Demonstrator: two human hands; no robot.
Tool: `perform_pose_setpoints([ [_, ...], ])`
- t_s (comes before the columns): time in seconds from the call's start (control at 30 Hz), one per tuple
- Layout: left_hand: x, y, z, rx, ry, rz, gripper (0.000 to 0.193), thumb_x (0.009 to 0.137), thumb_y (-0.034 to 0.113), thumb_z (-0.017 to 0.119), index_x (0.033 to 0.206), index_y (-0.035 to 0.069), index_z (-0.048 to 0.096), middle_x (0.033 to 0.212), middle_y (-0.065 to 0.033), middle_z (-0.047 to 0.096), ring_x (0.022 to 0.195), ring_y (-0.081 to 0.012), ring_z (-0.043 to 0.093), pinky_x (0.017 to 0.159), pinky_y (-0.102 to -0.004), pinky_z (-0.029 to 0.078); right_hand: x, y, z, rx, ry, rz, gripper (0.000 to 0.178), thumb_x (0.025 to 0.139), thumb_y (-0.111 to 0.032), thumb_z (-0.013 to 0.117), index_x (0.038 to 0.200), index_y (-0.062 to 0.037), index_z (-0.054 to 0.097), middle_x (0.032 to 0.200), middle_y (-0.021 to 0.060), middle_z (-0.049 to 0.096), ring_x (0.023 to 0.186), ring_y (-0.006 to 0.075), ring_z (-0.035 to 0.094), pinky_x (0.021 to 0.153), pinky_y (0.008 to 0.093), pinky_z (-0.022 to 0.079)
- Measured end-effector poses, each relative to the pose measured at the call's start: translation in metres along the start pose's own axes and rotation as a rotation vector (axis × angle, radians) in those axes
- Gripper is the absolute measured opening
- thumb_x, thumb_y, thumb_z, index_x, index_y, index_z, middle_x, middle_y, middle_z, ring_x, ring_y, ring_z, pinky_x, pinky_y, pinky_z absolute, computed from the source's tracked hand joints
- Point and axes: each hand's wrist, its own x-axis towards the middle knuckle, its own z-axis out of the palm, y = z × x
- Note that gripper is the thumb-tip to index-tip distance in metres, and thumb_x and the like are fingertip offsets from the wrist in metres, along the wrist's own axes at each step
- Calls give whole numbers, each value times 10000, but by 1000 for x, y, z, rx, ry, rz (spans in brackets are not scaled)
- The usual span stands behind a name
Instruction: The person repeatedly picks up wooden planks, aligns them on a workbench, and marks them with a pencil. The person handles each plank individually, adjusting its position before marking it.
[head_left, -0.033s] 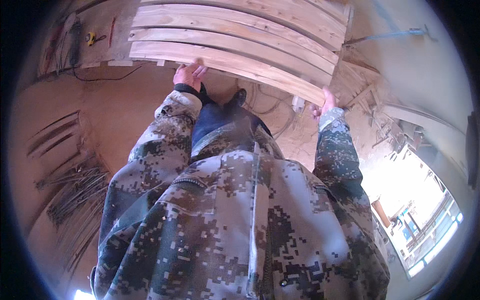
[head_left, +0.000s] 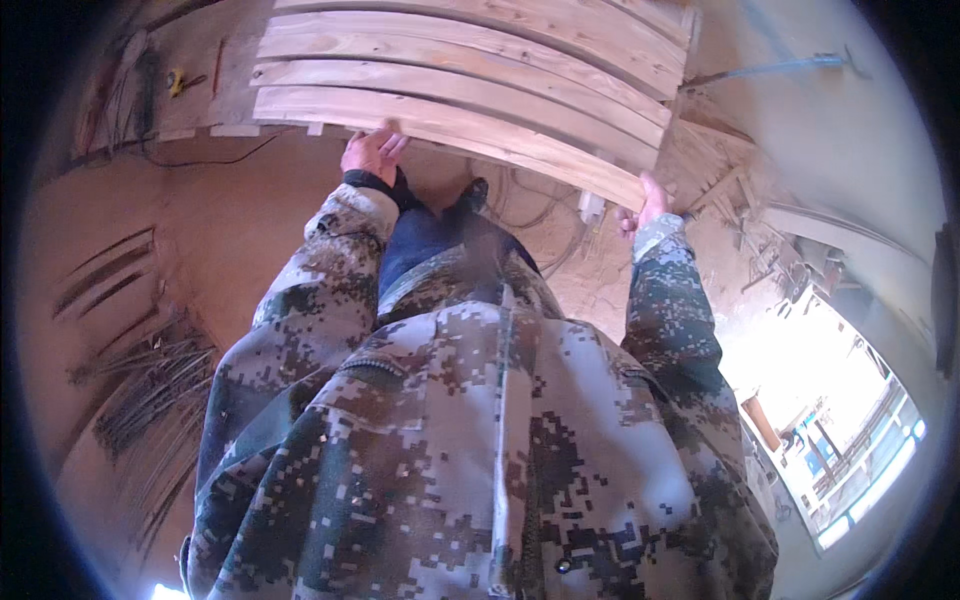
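Observation:
Several pale wooden boards lie side by side across the top of the view, with narrow dark gaps between them. My left hand (head_left: 374,154) is at the near edge of the nearest board (head_left: 450,125), left of its middle, fingertips closed over the edge. At that board's right end my right hand (head_left: 648,203) grips the corner, thumb on top and fingers curled below. The undersides of the boards and part of the fingers beneath them are hidden.
A yellow tape measure (head_left: 177,83) and other tools lie at the upper left. Thin rods (head_left: 160,385) are piled on the floor at left. A blue bar (head_left: 785,68) and wood scraps (head_left: 715,190) are at right. A cable (head_left: 215,160) runs below the bench edge.
The whole scene, boards and hands included, has shifted slightly left in the view. Both hands keep their places on the nearest board.

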Motion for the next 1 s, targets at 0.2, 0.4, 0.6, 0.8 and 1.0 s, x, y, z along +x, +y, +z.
perform_pose_setpoints([
  [0.2, -4, 9, 4, -77, -56, -60, 213, 908, 62, 545, 1113, 7, 529, 1151, -183, 526, 1089, -354, 519, 976, -509, 418, 11, 2, -10, 289, -213, -79, 497, 848, -499, 499, 1124, -87, 537, 866, 132, 625, 652, 265, 579, 625, 461, 498],
  [0.4, -25, 19, 29, -155, 64, -157, 367, 897, 263, 629, 1164, 51, 494, 1047, -169, 548, 980, -301, 550, 908, -498, 440, 25, 27, -18, 672, -309, -209, 310, 872, -207, 568, 1120, -23, 531, 1112, 150, 579, 993, 320, 554, 872, 499, 455],
  [0.6, 5, 11, 6, -47, -159, -220, 155, 933, 225, 571, 947, 72, 590, 903, -92, 597, 909, -290, 575, 848, -539, 475, 51, 48, -34, 524, -406, -241, 403, 867, -138, 566, 1234, 13, 494, 1214, 156, 563, 1183, 311, 499, 1002, 481, 400],
  [0.8, -14, 4, 3, 219, -205, 58, 111, 919, 215, 594, 887, 110, 585, 765, -38, 545, 716, -191, 539, 656, -372, 478, 71, 23, -52, 244, -333, -158, 462, 861, -305, 615, 1246, -61, 539, 1155, 120, 590, 1048, 300, 559, 944, 437, 445],
  [1.0, -27, 20, 18, 21, -115, -108, 112, 935, 179, 557, 955, 73, 586, 838, -55, 583, 782, -203, 589, 691, -388, 517, 80, 27, -54, 263, -178, -96, 448, 857, -325, 616, 1190, -34, 544, 1137, 145, 590, 1011, 321, 578, 874, 437, 488],
])
